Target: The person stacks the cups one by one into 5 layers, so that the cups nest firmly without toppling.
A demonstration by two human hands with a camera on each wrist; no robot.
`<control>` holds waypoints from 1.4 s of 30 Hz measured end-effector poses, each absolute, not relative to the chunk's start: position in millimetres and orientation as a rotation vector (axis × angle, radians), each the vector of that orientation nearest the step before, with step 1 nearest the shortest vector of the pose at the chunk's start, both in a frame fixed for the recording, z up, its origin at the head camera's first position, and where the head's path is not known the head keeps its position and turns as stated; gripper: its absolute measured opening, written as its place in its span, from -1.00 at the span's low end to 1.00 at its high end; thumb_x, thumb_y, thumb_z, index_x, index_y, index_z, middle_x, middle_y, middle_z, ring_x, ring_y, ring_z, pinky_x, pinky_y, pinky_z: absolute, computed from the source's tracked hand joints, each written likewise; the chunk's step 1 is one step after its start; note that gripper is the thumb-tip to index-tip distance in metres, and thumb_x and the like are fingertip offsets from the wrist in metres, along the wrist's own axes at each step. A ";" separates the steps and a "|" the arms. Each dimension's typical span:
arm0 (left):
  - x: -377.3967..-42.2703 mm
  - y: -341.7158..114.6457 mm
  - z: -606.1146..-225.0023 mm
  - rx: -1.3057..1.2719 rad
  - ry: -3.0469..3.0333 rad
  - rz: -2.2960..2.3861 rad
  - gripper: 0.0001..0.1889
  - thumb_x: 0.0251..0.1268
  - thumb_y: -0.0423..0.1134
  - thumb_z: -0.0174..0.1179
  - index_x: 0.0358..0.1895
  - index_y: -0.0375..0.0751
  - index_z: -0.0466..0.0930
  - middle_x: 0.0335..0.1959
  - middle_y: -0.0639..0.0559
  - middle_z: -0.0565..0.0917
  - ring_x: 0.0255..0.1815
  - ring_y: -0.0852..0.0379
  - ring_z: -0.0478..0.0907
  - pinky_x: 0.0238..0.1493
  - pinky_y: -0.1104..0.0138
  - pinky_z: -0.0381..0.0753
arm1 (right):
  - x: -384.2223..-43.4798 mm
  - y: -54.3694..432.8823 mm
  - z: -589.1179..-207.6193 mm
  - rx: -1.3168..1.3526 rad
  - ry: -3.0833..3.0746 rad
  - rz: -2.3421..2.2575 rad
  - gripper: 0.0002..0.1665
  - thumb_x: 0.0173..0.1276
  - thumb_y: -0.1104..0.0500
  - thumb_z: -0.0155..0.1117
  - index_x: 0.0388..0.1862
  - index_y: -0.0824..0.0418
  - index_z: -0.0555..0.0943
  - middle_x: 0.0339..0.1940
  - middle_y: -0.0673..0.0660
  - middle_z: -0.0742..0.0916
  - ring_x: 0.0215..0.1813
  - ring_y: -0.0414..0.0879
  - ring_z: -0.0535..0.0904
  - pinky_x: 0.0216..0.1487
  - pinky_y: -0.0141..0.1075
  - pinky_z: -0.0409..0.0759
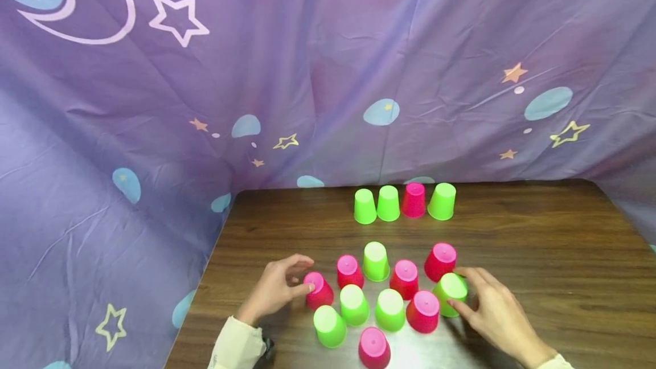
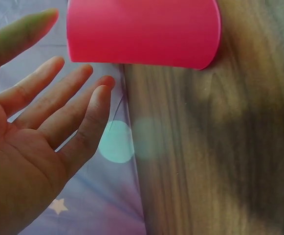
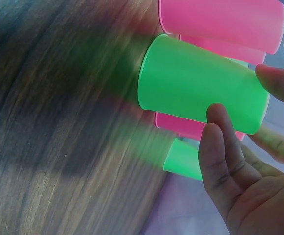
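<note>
In the head view my left hand (image 1: pixel 277 286) is beside a pink cup (image 1: pixel 319 291) at the left end of the group. Its thumb overlaps the cup's top edge there, while the left wrist view shows loosely spread fingers (image 2: pixel 76 105) apart from the pink cup (image 2: pixel 142 32). On the right, my right hand (image 1: pixel 494 312) pinches a green cup (image 1: pixel 452 295) near its upturned base, thumb on the near side and index finger on the far side. The right wrist view shows this green cup (image 3: pixel 200 85) between thumb and index finger, with the other fingers curled loosely below.
Several upside-down green and pink cups stand between the hands, among them a pink cup (image 1: pixel 424 312) close beside the pinched one and a pink cup (image 1: pixel 374 348) nearest me. A row with a pink cup (image 1: pixel 414 200) lines the back of the wooden table (image 1: pixel 553 244), before a purple cloth (image 1: pixel 328 73).
</note>
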State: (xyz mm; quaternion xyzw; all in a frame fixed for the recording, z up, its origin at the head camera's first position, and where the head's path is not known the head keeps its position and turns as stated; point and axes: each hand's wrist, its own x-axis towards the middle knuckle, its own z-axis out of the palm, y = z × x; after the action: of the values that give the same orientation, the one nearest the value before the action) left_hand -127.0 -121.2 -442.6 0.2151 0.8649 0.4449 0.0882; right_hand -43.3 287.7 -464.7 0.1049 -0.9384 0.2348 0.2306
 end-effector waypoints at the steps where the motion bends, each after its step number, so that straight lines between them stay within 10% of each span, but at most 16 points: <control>1: -125.6 -121.3 -443.6 0.641 2.578 1.319 -0.59 0.15 -0.31 0.44 0.08 -0.28 0.61 0.10 -0.28 0.72 0.13 -0.22 0.69 -0.01 0.09 0.76 | -43.8 287.5 -464.8 0.292 -2.580 0.648 -0.30 -0.22 0.17 0.71 -0.01 0.24 0.66 -0.18 0.07 0.73 -0.48 -0.41 0.36 -0.53 -0.43 0.38; 28: -111.4 -117.9 -461.1 0.535 2.532 1.444 -0.51 0.02 -0.40 0.49 0.09 -0.24 0.61 0.03 -0.25 0.74 -0.05 -0.13 0.74 -0.01 0.20 0.77 | -48.5 286.4 -446.7 0.369 -2.579 0.615 -0.35 -0.23 0.14 0.71 -0.07 0.21 0.67 -0.27 -0.02 0.70 -0.49 -0.51 0.31 -0.54 -0.44 0.38; 42: -110.4 -117.8 -460.8 0.512 2.559 1.420 -0.48 0.01 -0.40 0.49 0.12 -0.26 0.59 0.01 -0.23 0.75 -0.08 -0.08 0.75 -0.05 0.28 0.77 | -61.3 289.0 -407.4 0.482 -2.580 0.518 -0.30 -0.25 0.12 0.70 -0.04 0.23 0.64 -0.21 0.04 0.74 -0.28 0.00 0.72 -0.27 -0.04 0.69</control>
State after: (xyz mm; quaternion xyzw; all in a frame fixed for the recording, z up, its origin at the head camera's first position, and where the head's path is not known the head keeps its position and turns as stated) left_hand -110.4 -117.8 -460.8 0.1718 0.8582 0.4761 0.0850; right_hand -61.3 289.0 -407.4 0.1754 -0.9382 0.1885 0.2312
